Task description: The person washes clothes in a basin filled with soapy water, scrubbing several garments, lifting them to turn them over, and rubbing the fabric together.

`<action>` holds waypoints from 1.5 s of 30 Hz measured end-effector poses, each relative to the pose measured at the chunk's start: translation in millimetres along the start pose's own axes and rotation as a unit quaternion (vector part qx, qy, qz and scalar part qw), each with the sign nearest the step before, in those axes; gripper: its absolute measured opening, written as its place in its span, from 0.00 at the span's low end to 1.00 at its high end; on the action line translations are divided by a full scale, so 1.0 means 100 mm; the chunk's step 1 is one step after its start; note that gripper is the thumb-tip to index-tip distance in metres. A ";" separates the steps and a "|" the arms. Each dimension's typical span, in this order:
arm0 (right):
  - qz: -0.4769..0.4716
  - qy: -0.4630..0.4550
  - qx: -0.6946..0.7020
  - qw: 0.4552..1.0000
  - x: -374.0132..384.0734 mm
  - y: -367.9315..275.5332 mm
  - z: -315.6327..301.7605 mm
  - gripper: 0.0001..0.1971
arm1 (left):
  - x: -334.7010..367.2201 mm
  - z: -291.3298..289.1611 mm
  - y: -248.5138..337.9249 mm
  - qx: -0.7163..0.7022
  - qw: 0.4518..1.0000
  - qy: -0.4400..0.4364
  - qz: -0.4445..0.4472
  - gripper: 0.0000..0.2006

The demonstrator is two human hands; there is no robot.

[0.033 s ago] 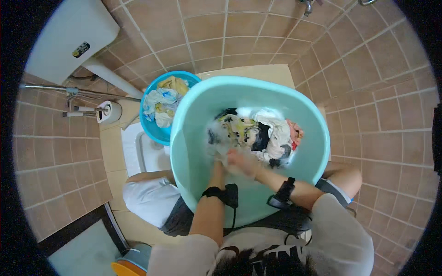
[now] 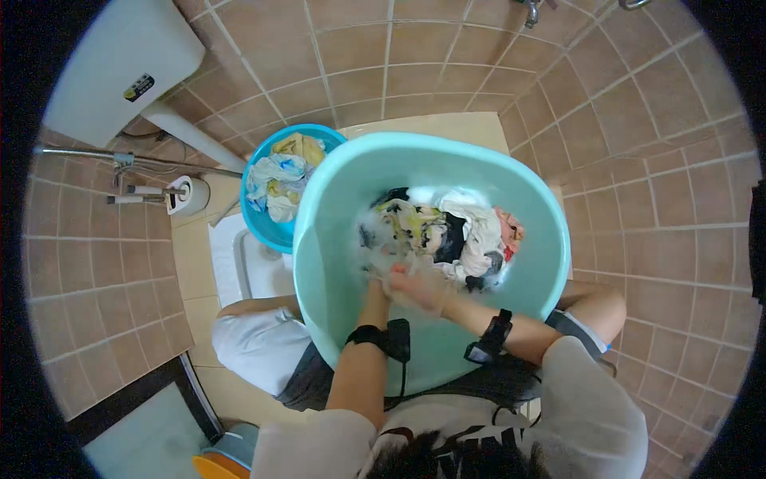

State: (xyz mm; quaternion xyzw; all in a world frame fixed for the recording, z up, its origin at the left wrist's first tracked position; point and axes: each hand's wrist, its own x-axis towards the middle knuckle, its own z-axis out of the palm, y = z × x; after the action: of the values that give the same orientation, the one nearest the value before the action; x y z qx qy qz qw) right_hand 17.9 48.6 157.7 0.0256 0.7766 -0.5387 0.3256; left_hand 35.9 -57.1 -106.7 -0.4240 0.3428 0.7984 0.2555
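My two hands meet low over the wet laundry in a large pale turquoise tub point(image 2: 435, 343). My right hand point(image 2: 415, 287) is blurred by motion; its fingers look curled, pressed on a pale wet cloth point(image 2: 388, 254) against the left wrist. Only the wrist end of my left hand point(image 2: 377, 286) shows plainly; suds and cloth hide its fingers. Beyond the hands lie a yellow and black patterned garment point(image 2: 413, 226), a white garment point(image 2: 480, 231), a black piece point(image 2: 452, 239) and a coral-pink piece point(image 2: 509, 231), with foam around them.
A blue basin point(image 2: 271, 231) of pale clothes stands left of the tub, partly over a white squat toilet point(image 2: 259, 267). A brush holder point(image 2: 190, 195) is by the left wall. A metal tap point(image 2: 532, 14) sticks out from the tiled back wall. My knees flank the tub.
My right hand has shifted very slightly left, nearer the left wrist. The laundry lies as before.
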 end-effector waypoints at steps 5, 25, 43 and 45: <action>-0.178 0.124 -0.327 0.920 0.76 0.74 0.27 0.14 | -0.16 0.31 0.32 -0.117 0.982 -0.147 -0.015 0.32; -0.186 -0.141 -0.572 0.787 1.53 2.24 -0.24 0.21 | -0.70 0.67 0.15 0.016 0.995 -0.049 0.091 0.27; 0.034 0.470 -0.137 0.872 0.29 0.60 -0.92 0.14 | -1.36 1.50 1.00 0.145 0.955 -0.207 0.152 0.13; 0.004 0.491 -0.193 0.849 -0.10 0.80 -1.15 0.13 | -1.57 1.60 1.12 0.188 0.943 -0.192 0.195 0.10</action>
State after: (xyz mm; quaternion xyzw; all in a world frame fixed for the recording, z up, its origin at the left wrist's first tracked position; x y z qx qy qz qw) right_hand 1.8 183.3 121.1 0.2262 0.9235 -0.2938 -0.0981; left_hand -42.4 -24.2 128.9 -0.1315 0.5072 0.8199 0.2309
